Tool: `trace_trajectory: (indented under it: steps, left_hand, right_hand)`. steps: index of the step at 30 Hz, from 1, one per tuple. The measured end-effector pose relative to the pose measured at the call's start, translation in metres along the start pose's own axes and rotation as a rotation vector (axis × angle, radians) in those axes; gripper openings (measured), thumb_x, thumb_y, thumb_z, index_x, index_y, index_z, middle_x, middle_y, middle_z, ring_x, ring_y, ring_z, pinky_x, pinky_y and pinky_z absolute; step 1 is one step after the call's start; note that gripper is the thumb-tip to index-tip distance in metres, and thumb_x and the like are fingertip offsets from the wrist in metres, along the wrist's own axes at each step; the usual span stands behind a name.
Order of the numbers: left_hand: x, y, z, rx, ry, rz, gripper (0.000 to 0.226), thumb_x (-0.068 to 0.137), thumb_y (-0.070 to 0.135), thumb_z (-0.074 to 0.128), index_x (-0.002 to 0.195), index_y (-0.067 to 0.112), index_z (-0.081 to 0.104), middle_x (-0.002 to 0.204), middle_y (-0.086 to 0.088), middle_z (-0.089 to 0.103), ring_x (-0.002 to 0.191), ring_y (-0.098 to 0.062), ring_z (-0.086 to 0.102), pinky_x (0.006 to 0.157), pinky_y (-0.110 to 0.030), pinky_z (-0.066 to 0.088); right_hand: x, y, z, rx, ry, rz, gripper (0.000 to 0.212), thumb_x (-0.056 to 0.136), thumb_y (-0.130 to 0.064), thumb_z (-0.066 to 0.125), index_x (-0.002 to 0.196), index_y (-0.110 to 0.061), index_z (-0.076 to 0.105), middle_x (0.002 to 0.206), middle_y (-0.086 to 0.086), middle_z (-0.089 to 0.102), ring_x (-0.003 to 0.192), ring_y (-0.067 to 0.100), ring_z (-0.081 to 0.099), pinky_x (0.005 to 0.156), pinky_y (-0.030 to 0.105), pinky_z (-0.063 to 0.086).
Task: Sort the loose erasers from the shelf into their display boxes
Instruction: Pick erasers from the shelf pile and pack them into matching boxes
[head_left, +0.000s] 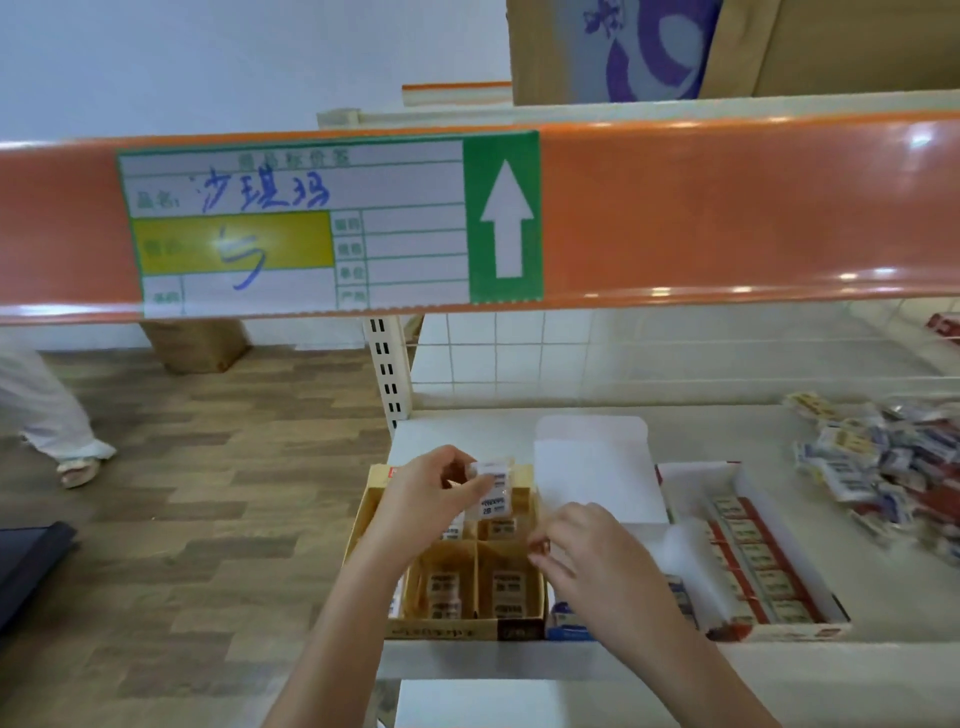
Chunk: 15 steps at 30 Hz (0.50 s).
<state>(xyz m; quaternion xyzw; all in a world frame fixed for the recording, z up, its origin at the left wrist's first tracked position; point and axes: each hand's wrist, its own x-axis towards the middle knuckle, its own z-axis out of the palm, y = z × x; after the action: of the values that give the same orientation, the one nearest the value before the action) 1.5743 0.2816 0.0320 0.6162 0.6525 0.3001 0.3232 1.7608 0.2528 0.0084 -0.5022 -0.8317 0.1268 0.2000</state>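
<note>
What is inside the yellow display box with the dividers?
The yellow display box holds wrapped erasers lying in its compartments. The left hand, pinching more erasers, and the right hand cover part of the far compartments.

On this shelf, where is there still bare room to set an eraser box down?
Bare shelf lies behind the red display box, left of the loose eraser pile. The front left is crowded: the yellow divided box, the left hand and right hand.

Left hand (423, 486) pinches wrapped eraser (493, 491) above yellow display box (519, 626); right hand (592, 558) beside.
</note>
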Motion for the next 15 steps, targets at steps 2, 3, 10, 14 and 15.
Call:
trace_trajectory:
  steps: [2,3,10,14,15]
  left_hand:
    - [0.001,0.001,0.006,0.057,-0.018,0.033,0.013,0.087,0.040,0.061,0.095,0.030,0.061,0.080,0.011,0.066,0.063,-0.004,0.059,0.049,-0.013,0.041]
    - [0.001,0.001,0.008,0.073,-0.032,0.046,0.013,0.087,0.040,0.061,0.097,0.031,0.061,0.081,0.011,0.066,0.065,-0.004,0.061,0.051,-0.013,0.043]
    - [0.003,-0.001,0.019,0.174,-0.045,0.091,0.021,0.090,0.034,0.058,0.111,0.036,0.057,0.106,0.010,0.065,0.089,-0.003,0.060,0.073,-0.021,0.053]
    - [0.005,-0.003,0.022,0.160,-0.014,0.092,0.019,0.089,0.033,0.060,0.108,0.033,0.056,0.108,0.011,0.064,0.092,-0.006,0.059,0.072,-0.019,0.051]
    - [0.005,-0.003,0.023,0.156,-0.008,0.091,0.017,0.089,0.032,0.060,0.105,0.033,0.056,0.107,0.012,0.063,0.092,-0.006,0.059,0.071,-0.018,0.050]
  right_hand:
    - [-0.005,-0.002,0.001,-0.002,0.004,-0.010,0.023,0.094,-0.037,0.050,0.111,-0.029,0.062,0.111,-0.016,0.052,0.105,0.001,0.042,0.087,0.013,0.032]
    - [-0.007,-0.002,0.002,0.001,0.007,-0.013,0.023,0.094,-0.036,0.051,0.111,-0.027,0.063,0.111,-0.015,0.052,0.105,0.002,0.043,0.088,0.013,0.032]
    - [-0.015,-0.001,0.004,0.029,0.000,0.002,0.024,0.095,-0.035,0.048,0.114,-0.028,0.061,0.115,-0.017,0.050,0.107,-0.003,0.041,0.084,0.002,0.024]
    - [-0.019,-0.002,0.003,0.040,-0.013,0.026,0.024,0.096,-0.034,0.046,0.116,-0.029,0.059,0.118,-0.017,0.049,0.111,-0.005,0.038,0.084,0.002,0.023]
    - [-0.020,-0.003,0.003,0.042,-0.013,0.028,0.024,0.096,-0.033,0.046,0.116,-0.029,0.058,0.119,-0.017,0.049,0.112,-0.005,0.038,0.084,0.001,0.022]
